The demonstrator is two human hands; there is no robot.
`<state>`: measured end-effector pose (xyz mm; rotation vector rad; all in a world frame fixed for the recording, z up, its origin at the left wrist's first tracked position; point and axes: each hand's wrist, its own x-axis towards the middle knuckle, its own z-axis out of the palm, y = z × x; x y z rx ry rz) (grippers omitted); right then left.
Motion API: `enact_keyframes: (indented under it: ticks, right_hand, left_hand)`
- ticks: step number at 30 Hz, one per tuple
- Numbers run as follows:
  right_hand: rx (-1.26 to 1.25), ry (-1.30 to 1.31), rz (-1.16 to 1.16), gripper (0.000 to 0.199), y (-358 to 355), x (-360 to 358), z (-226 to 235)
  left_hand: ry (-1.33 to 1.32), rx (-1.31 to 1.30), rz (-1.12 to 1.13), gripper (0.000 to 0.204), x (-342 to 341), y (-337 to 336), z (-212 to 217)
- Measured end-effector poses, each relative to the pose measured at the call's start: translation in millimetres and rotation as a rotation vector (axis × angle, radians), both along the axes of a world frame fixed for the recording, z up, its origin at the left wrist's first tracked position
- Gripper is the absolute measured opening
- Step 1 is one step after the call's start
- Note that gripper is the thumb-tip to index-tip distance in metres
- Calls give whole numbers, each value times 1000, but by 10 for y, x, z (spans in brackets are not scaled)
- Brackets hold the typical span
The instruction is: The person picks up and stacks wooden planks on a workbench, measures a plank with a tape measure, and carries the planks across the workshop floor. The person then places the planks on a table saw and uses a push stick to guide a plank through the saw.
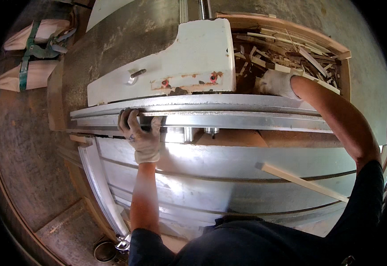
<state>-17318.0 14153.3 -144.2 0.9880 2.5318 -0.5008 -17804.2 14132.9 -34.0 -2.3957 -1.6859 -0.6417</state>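
A long silver metal rail point(229, 120) runs across the machine in front of me. My left hand point(142, 137), in a whitish work glove, grips the rail left of its middle, fingers hooked over its upper edge and thumb apart. Beyond the rail, my right hand point(275, 84), gloved too, reaches to the near side of a wooden bin point(345, 73) full of wood scraps point(286, 48). Its fingers are blurred and partly hidden against the scraps. Behind the rail stands a worn white machine housing point(193, 57) with a small lever point(136, 73).
On the near side is a shiny metal table point(202, 164) with long grooves. A thin wooden strip point(304, 181) lies slantwise on it. A metal bar point(102, 186) borders its left end. Strapped pale bundles point(36, 53) lie at far left; a round container point(104, 252) sits at lower left.
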Motion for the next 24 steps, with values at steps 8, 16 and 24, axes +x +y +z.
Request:
enact_keyframes:
  ticks: [8,16,24]
  right_hand:
    - [-535,244,-976,23,285,126,393]
    - [-363,53,-469,31,84,-172,186]
    - [-252,124,-538,22,201,-91,582]
  left_hand:
    - [-36,28,-11,74,-27,-11,-34]
    - [-5,37,-19,73,-49,-11,-46]
    - [-50,75,-15,74,-11,11,-61]
